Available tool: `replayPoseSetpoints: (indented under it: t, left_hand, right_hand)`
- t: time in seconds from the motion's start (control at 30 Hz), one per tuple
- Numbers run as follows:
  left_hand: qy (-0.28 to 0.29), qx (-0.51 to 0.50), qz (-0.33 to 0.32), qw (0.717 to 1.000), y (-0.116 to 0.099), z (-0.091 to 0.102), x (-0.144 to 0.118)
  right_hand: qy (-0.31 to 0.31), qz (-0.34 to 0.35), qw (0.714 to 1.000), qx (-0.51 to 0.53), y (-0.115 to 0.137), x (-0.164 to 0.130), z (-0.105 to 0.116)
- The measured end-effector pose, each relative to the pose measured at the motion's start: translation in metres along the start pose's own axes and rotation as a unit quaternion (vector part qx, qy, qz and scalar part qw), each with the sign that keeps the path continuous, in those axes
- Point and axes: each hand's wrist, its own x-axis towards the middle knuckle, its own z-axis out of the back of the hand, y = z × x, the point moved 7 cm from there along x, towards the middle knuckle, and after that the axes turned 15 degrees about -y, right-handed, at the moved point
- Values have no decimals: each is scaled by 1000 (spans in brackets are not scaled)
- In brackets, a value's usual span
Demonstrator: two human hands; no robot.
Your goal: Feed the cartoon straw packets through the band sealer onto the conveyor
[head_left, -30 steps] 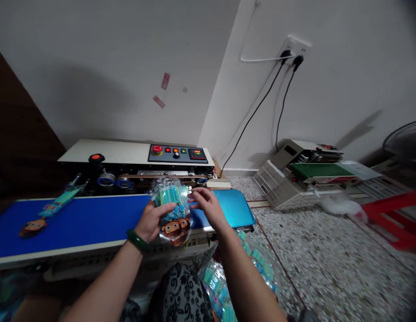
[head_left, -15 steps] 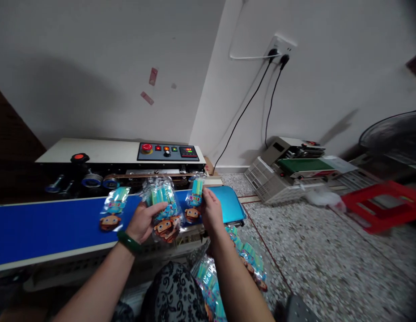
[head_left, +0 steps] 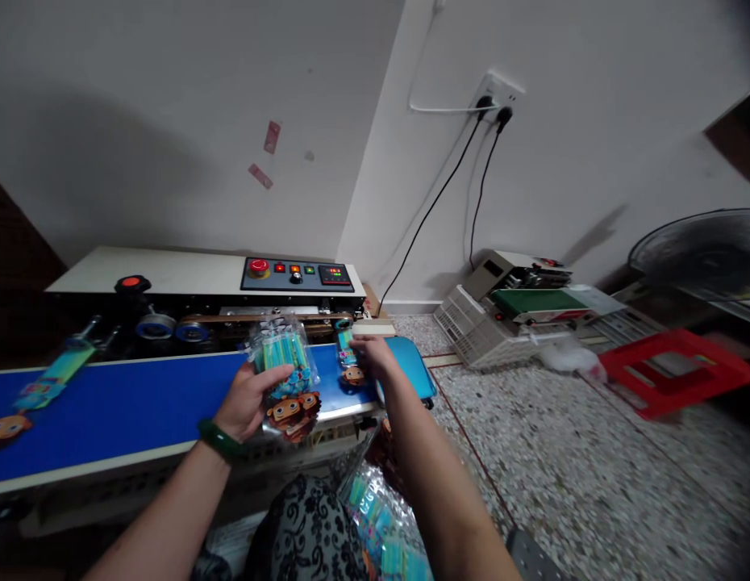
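My left hand (head_left: 245, 399) is closed around a stack of clear plastic packets (head_left: 287, 367), which show blue-green sticks and brown cartoon faces. It holds them over the front of a blue conveyor belt (head_left: 157, 395). Fingers bent, my right hand (head_left: 373, 355) grips the edge of a single packet (head_left: 347, 355) at the belt's right end, its top close to the band sealing machine (head_left: 169, 270). Another packet (head_left: 57, 378) lies tilted on the belt at far left. More packets (head_left: 381, 516) are piled low by my lap, partly hidden by my right forearm.
A light-blue tray (head_left: 408, 367) adjoins the belt's right end. On the speckled floor stand a white crate (head_left: 463, 331), a smaller machine with a green belt (head_left: 529, 300) and a red plastic frame (head_left: 677, 371). A fan (head_left: 707, 258) is at far right; black cables (head_left: 432, 210) run down the wall.
The lone packet on the belt has travelled left and turned askew. My right hand has shifted its packet slightly toward the sealer. The left hand still holds the stack; the view has moved a little.
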Motion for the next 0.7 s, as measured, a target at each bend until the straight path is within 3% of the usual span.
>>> replayPoseSetpoints:
  t: [0.13,0.3,0.37,0.47,0.6,0.7]
  left_hand:
    - [3,-6,-7,1000,0,0,2]
    - [43,-14,1,999,2,-7,-2]
    - [53,-10,8,999,5,-9,-2]
    - [64,-9,14,998,8,-11,-3]
    - [43,-25,1,999,8,-11,-1]
    - [17,-44,-15,999,6,-10,0]
  right_hand:
    - [-7,28,999,17,7,-18,-14]
    - [193,60,979,36,20,-80,-48]
    - [205,67,976,17,21,-94,-53]
    - [173,88,981,5,21,-99,-55]
    - [62,183,981,1,24,-98,-46]
    - [4,209,978,0,22,-98,-39]
